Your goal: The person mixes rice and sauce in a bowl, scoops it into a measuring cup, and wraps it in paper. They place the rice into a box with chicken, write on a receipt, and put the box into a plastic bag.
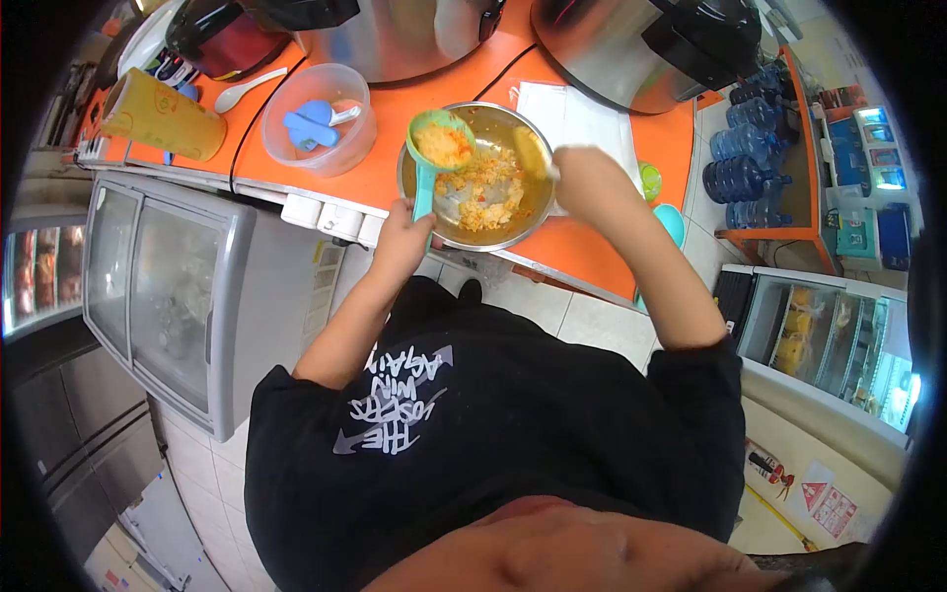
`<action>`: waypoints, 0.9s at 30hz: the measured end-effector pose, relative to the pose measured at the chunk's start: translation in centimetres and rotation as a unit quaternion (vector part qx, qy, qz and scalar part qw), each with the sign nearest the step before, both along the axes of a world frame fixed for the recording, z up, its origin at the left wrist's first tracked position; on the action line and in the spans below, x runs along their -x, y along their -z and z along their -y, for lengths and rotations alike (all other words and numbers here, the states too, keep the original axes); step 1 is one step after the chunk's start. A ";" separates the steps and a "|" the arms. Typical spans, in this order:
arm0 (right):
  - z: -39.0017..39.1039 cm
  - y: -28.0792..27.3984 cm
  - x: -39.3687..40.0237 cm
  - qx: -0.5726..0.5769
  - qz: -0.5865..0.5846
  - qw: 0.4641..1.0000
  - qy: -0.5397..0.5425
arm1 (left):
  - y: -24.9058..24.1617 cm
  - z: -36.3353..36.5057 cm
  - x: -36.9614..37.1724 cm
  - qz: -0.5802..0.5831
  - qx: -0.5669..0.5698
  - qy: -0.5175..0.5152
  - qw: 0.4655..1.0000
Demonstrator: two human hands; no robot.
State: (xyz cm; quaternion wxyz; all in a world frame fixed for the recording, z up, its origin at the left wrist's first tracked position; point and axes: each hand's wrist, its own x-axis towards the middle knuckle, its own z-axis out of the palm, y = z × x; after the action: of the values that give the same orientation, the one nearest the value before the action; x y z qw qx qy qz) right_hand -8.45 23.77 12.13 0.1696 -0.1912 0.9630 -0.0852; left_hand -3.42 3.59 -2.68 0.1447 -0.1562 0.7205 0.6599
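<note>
My left hand [401, 240] is closed around the handle of a green ladle [423, 183], whose cup is heaped with orange-yellow rice [444, 147]. The ladle sits over the left rim of a steel bowl [505, 239]. More rice [490, 209] lies on the bowl's bottom, with bits stuck to its wall. At the bowl's right rim, my right hand [590, 181] is closed on a yellowish flat utensil [534, 153], blurred and reaching inside the bowl. The fingers of this hand are partly smeared by motion.
On the orange counter [592, 259], a clear plastic tub [321, 163] holds blue scoops. A yellow container [166, 116] and a white spoon [249, 90] stand farther left. Large steel cookers [631, 61] line the back. White paper [582, 126] lies behind the bowl.
</note>
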 end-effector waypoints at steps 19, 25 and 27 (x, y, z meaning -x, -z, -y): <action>4.5 7.9 4.3 -0.186 -0.002 0.977 -0.106 | 0.4 0.5 1.6 -0.187 0.060 -0.036 0.980; 2.5 7.0 4.5 -0.218 0.015 0.972 -0.083 | 1.2 0.3 1.5 -0.192 0.048 -0.026 0.980; 0.9 4.8 7.1 -0.201 -0.013 0.977 -0.075 | 0.9 0.1 1.7 -0.129 -0.041 -0.031 0.990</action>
State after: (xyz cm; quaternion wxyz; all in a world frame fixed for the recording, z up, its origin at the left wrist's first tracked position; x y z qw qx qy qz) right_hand -15.50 22.83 7.29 0.1983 -0.2258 0.9455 0.1255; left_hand -5.08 3.45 -3.54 0.0363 -0.0854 0.7003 0.7078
